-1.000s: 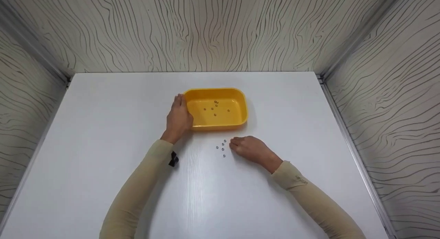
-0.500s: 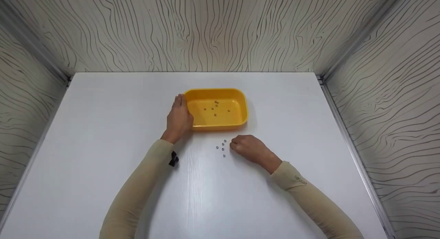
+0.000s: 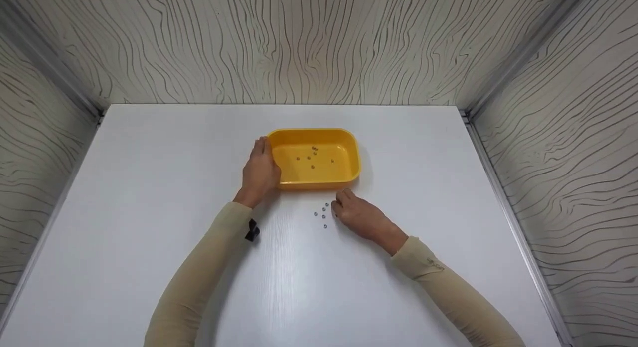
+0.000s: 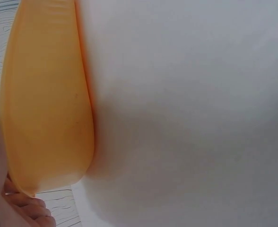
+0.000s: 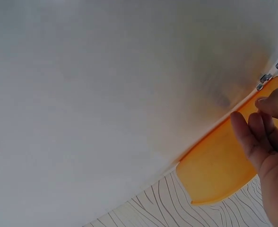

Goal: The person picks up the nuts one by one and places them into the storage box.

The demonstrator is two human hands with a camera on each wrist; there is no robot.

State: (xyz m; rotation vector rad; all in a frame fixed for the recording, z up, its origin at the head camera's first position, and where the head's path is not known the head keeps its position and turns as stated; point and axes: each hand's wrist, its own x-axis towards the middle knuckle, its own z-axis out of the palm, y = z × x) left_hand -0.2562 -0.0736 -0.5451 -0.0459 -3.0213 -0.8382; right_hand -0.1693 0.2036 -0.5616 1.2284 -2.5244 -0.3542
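A yellow plastic tray [image 3: 319, 186] stands toward the back of the table, with several small metal nuts [image 3: 312, 167] scattered on its floor. My left hand [image 3: 260, 172] grips its left end; in the left wrist view the fingers [image 4: 32, 208] bend past the tray's far corner. Just in front of the tray, more nuts [image 3: 324, 217] lie loosely together on the table. My right hand [image 3: 366, 217] is right beside them on their right, thumb and fingers bent toward each other. In the right wrist view the thumb [image 5: 276, 101] comes close to the fingertips; I cannot tell whether a nut is between them.
The white table [image 3: 149, 162] meets a wood-patterned panel [image 3: 309, 48] at the back and another side panel [image 3: 573, 162] on the right. A small black piece [image 3: 252, 231] shows beside my left sleeve.
My right hand's fingers have bent and shifted slightly toward the tray, and a gap now shows between thumb and fingers. The left hand, the tray and the visible nuts stay in place.
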